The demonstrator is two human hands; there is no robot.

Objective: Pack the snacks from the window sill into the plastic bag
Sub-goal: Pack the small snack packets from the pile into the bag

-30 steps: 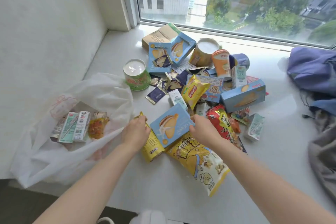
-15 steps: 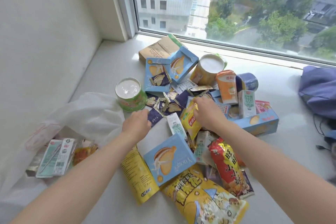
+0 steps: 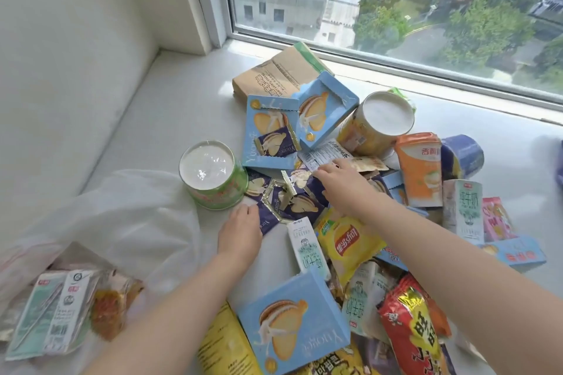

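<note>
- Both hands have left the near blue box (image 3: 292, 323), where they were a second ago. They have reached forward to the loose dark blue sachets (image 3: 300, 202) in the middle of the pile, and the view has drawn closer to the window.
- Head view: the left hand (image 3: 240, 231) lies knuckles up just below the green tub (image 3: 210, 170). Its fingers are bent, with the tips on the edge of one sachet. Whether it pinches the wrapper cannot be told.
- The right hand (image 3: 341, 187) stretches leftward across the sachets. Its fingers are nearly straight and close together, and the tips touch a sachet just beside a white labelled packet (image 3: 324, 155). Nothing is plainly held.
- The plastic bag (image 3: 131, 222), white and translucent, lies open at the left on the window sill (image 3: 182, 106). Inside it are two milk cartons (image 3: 51, 313) and an orange packet (image 3: 112, 304).
- The rest of the snacks are still heaped on the sill.
- Two opened blue boxes (image 3: 268, 119) lean together behind the sachets, with a brown paper bag (image 3: 274, 76) behind them by the window frame.
- To their right are a tilted yellow tub (image 3: 374, 128) with a white lid, an orange cup (image 3: 422, 167) and a blue can (image 3: 463, 155).
- Beneath the right forearm lies a yellow crisp bag (image 3: 347, 243), with a small milk carton (image 3: 307, 246) just beside it. A red bag (image 3: 411, 332) sits at the lower right.
</note>
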